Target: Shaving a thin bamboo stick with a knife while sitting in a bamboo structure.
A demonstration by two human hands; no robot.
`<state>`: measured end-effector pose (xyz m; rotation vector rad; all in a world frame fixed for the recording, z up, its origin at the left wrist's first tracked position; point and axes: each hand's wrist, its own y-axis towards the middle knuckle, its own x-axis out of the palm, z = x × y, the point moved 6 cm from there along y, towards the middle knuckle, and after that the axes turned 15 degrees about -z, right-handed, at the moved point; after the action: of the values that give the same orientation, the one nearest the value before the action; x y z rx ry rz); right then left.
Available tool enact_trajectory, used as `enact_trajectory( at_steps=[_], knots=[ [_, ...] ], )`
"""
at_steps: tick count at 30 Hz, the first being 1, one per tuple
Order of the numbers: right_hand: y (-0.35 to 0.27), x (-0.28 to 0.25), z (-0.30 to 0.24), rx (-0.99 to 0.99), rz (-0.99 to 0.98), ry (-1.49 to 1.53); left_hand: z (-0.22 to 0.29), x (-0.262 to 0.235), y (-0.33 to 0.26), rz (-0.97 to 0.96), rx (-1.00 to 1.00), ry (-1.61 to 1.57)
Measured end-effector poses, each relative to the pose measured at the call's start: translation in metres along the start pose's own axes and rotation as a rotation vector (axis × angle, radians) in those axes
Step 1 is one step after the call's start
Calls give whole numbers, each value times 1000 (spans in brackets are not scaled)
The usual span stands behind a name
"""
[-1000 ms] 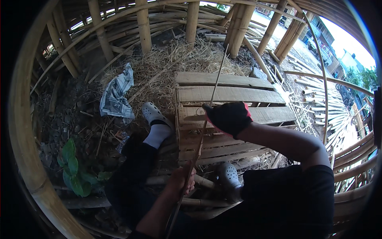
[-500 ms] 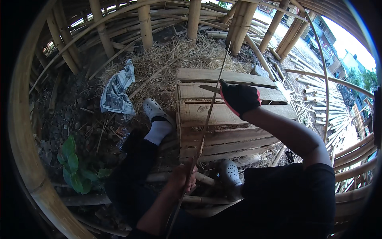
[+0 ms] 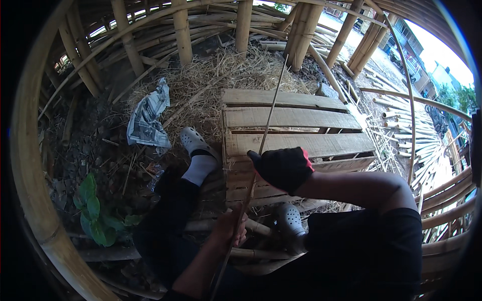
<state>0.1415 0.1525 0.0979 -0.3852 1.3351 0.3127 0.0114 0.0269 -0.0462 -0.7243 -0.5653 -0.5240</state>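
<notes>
Bamboo strip (image 3: 266, 130): long, thin, running from lower centre of the frame up to upper centre, across the wooden pallet (image 3: 296, 118). Right hand (image 3: 282, 168), in a black glove with red trim: centre frame, fingers closed around the strip at mid-length. Left hand (image 3: 230, 228), bare: lower centre, closed on the strip's near part. Grey clogs (image 3: 193, 140): one left of the pallet, one at lower centre. Crumpled newspaper (image 3: 148, 118): upper left, on straw (image 3: 211, 83). Green plant (image 3: 95, 215): lower left

black-and-red glove (image 3: 284, 168), black trousers (image 3: 165, 226), grey clogs (image 3: 193, 140), white sock (image 3: 199, 168)
</notes>
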Motion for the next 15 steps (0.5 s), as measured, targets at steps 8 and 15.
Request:
enact_trajectory(
  at_steps=[8, 15],
  knots=[
    [-2, 9, 2, 79, -141, 70, 9, 5, 3, 4, 32, 45],
    [-1, 2, -2, -140, 20, -26, 0, -5, 7, -207, 7, 19]
  ],
)
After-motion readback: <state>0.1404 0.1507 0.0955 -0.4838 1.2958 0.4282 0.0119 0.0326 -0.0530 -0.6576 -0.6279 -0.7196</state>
